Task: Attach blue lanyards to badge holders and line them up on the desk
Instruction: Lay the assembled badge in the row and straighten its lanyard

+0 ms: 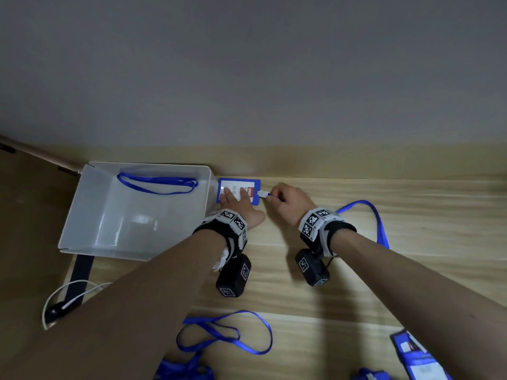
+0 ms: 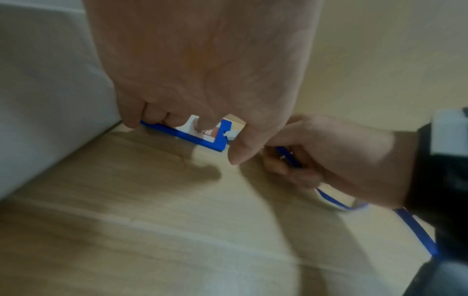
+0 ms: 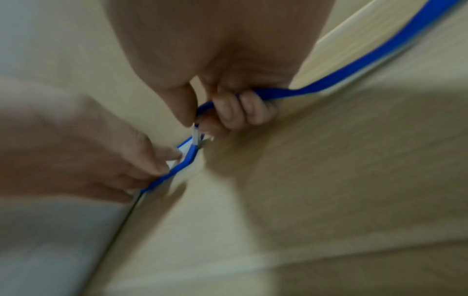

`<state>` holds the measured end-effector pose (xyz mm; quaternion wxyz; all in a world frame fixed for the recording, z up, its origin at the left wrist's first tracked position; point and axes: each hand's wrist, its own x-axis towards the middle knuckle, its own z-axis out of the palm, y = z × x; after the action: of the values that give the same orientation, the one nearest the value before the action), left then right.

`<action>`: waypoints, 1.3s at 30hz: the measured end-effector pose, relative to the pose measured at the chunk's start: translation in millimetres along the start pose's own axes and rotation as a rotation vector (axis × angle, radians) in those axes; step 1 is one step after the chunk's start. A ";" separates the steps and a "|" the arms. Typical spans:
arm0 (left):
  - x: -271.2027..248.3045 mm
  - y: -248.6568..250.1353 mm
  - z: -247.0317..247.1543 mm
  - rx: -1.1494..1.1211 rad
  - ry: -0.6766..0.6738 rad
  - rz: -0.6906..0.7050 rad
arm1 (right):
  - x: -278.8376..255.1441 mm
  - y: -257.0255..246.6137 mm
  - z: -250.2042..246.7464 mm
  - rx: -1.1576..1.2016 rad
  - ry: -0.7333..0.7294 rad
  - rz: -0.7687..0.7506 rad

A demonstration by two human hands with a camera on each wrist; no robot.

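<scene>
Nearest to me, below both wrists, I am seeing a loose blue lanyard loop [image 1: 225, 334] lying on the desk [image 1: 356, 292], and further to the right of my right forearm another badge holder [image 1: 417, 355] is waiting at the frame edge. These are not yet in work, I think.

Going forward, my right hand [image 1: 288, 204] is pinching the end of the blue lanyard [image 1: 380, 229] close to its white clip [image 1: 262, 193]; the strap is trailing back past my right wrist. My left hand [image 1: 238, 205] is lying flat with straight fingers [image 1: 242, 192] on the badge holder [image 1: 237, 191], pressing it to the desk. The holder is lying just in front of the left hand, beside the white tray [image 1: 82, 215].

In my judgement the step in hand is the joining of clip and holder, or the setting of the joined pair in its place by the tray. The next move is asking for a check that the clip is truly seated, then letting go of both without dragging the holder crooked.

The head view is showing the whole arrangement and one more lanyard [image 1: 157, 183] inside the tray, beyond the left hand. The left wrist view is showing the clip at the slot in the holder edge [image 2: 225, 135], which the head view is not resolving. The right wrist view is showing thumb [image 3: 181, 104] and curled fingers around the strap, but it is too blurred to say if the clip is locked.
</scene>
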<state>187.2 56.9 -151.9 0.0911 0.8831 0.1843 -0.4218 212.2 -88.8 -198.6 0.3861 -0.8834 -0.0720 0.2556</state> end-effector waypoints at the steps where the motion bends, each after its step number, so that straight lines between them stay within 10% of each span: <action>1: 0.1 -0.1 0.9 0.010 0.001 0.003 | 0.6 1.0 -1.5 0.073 -0.074 0.031; 6: -1.7 -0.9 -1.8 0.035 -0.014 0.007 | 0.5 9.9 -19.5 0.143 -0.182 0.114; 27: 2.8 6.2 10.1 0.169 0.021 -0.047 | -66.9 100.0 -126.3 -0.190 0.214 0.432; 36: -12.5 22.0 6.3 0.541 0.212 -0.032 | -66.7 105.8 -126.8 -0.170 0.241 0.441; 39: -27.7 51.5 11.1 0.663 0.407 0.187 | -66.3 106.5 -124.2 -0.181 0.254 0.422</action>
<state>184.1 -0.6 -137.0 -0.1992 0.9432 -0.0284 -0.2645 210.8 -264.1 -178.0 0.2498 -0.9347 0.1402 0.2102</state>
